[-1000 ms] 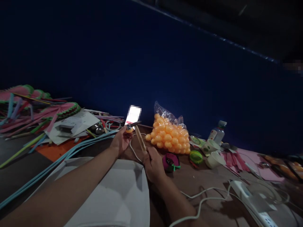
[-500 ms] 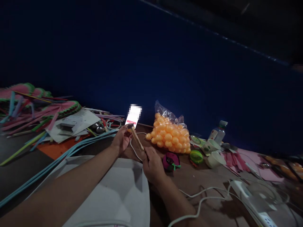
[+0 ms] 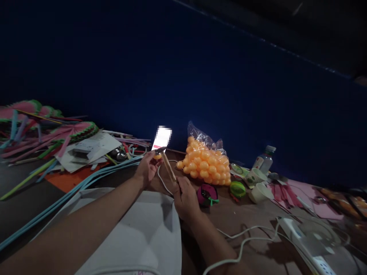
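Observation:
My right hand (image 3: 187, 199) is wrapped round the wooden handle of a small hammer (image 3: 169, 168). Its dark head lies by the fingertips of my left hand (image 3: 147, 168). Between those closed fingers shows a bit of an orange ball (image 3: 157, 156), mostly hidden by the hammer head and the fingers. Just behind them stands a lit phone (image 3: 162, 138), its upper screen blurred out. Right of the phone sits a clear plastic bag of orange balls (image 3: 207, 162). A round purple pouch (image 3: 207, 194) with a green tie is near my right hand.
Below my forearms is a white tray-like surface (image 3: 129, 229). Pipe cleaners (image 3: 43, 141), papers (image 3: 91, 147) and light blue strands (image 3: 86, 183) lie left. To the right are a green striped ball (image 3: 237, 189), cups (image 3: 260, 194), a bottle (image 3: 265, 160), cables and a power strip (image 3: 301, 240).
The hammer head has risen slightly and shifted right, away from my left fingertips, showing more of the orange ball. My right hand has moved a little right. The surroundings are unchanged.

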The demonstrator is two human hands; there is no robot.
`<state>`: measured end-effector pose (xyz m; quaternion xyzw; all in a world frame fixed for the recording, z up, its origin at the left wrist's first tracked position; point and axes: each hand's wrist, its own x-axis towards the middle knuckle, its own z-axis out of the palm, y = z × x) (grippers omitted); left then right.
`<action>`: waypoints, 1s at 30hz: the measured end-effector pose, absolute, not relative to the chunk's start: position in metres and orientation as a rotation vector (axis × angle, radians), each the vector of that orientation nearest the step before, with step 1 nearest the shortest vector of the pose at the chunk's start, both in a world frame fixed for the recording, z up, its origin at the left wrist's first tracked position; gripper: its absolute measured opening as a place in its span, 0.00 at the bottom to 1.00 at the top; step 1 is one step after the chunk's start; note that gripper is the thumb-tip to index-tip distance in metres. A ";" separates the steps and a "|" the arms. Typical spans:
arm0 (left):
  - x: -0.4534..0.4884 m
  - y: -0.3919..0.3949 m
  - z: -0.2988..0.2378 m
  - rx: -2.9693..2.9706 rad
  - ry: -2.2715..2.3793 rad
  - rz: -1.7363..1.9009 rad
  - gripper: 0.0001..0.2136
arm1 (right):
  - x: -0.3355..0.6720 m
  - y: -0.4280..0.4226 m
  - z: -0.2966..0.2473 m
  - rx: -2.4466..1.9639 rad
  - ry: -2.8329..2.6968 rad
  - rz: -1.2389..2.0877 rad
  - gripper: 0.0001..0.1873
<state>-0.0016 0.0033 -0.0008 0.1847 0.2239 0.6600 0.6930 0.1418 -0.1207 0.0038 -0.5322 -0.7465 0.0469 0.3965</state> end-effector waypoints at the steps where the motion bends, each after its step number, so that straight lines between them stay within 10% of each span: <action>1: -0.002 0.003 -0.001 0.414 0.501 1.475 0.02 | 0.142 -0.121 0.004 -1.356 -1.892 0.118 0.13; 30: -0.001 0.003 0.000 0.416 0.481 1.476 0.04 | 0.143 -0.119 0.002 -1.364 -1.921 0.149 0.12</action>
